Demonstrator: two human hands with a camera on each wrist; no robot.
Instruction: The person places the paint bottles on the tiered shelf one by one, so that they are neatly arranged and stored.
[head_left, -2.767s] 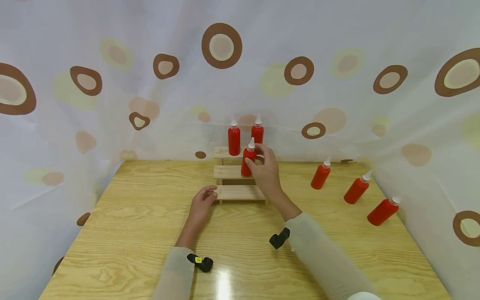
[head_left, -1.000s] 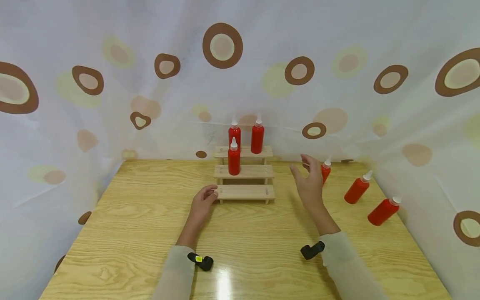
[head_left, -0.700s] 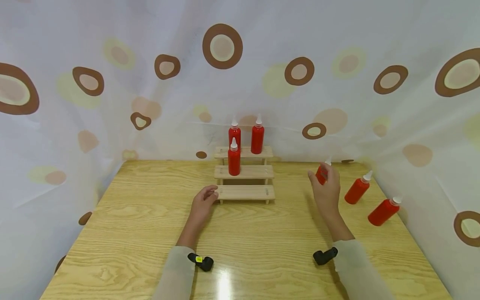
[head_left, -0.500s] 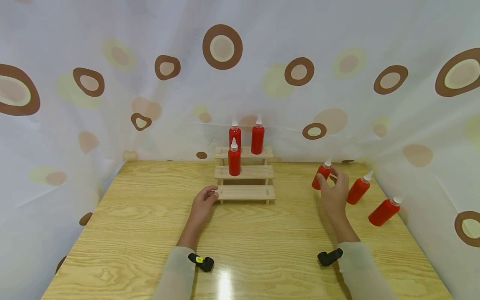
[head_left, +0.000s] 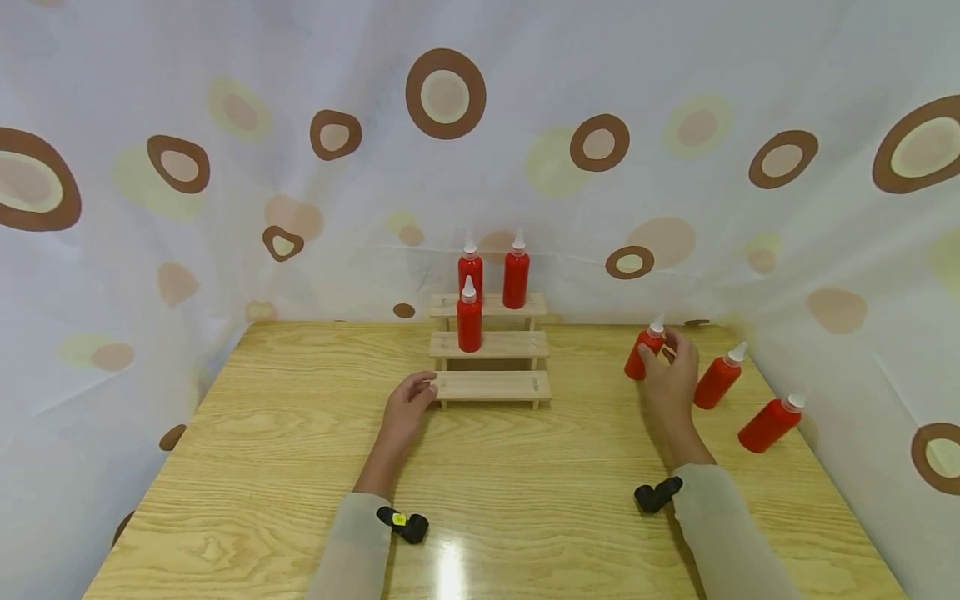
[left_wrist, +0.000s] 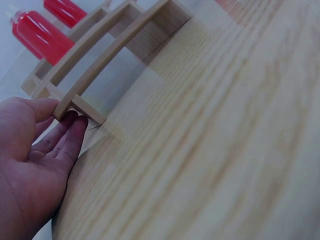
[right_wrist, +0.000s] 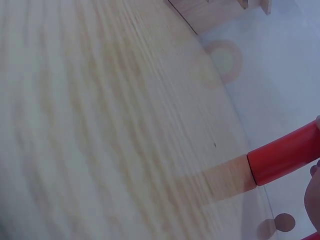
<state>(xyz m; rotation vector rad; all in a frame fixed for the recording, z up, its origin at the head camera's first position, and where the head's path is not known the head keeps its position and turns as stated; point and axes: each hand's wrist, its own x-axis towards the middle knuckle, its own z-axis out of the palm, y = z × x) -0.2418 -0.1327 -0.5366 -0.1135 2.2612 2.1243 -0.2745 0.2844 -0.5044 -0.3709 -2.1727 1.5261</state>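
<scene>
My left hand (head_left: 405,408) pinches the left end of the lowest step of a three-tier wooden display rack (head_left: 491,385). In the left wrist view, the thumb of that hand (left_wrist: 30,150) lies at the step's end with the fingers below. My right hand (head_left: 671,379) grips a red squeeze bottle (head_left: 639,357) with a white pointed nozzle, thumb on the near side. The right wrist view shows the lower part of this bottle (right_wrist: 285,153) and only a sliver of the hand. On the rack's middle step stands one red bottle (head_left: 469,327), at the left.
Two more red bottles, a left one (head_left: 470,271) and a right one (head_left: 516,279), stand on the top step. Right of my right hand are another red bottle (head_left: 717,382) and a nearer one (head_left: 769,424) on the wooden table (head_left: 300,467). A patterned cloth (head_left: 360,208) hangs behind.
My right hand has let go of a bottle, which now stands on the middle step at the left. It has moved right and gripped another bottle. The left hand stays put.
</scene>
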